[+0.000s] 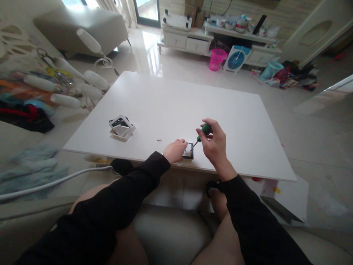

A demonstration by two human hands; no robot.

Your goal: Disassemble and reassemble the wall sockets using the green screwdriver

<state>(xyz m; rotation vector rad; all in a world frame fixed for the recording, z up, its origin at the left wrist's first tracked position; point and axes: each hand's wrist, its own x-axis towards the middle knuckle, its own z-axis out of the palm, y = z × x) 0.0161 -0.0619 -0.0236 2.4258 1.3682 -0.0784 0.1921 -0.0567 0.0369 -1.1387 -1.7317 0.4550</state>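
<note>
My right hand (pixel 216 147) grips a green-handled screwdriver (pixel 206 129). Its shaft slants down to the left, and the tip meets the right side of a wall socket (pixel 188 151). White-faced with a dark surround, the socket lies at the near edge of the white table (pixel 171 106). My left hand (pixel 174 151) closes over the socket's left side and hides part of it. To the left of that hand lies a small dark screw-like piece (pixel 159 140). Whether the tip sits in a screw or a slot is too small to tell.
White and black frames and plates (pixel 121 128) are piled on the table's left part. A white box (pixel 286 200) stands below the right corner. Past the far edge are a pink basket (pixel 217 59), a blue fan (pixel 237 59) and a white cabinet (pixel 186 40).
</note>
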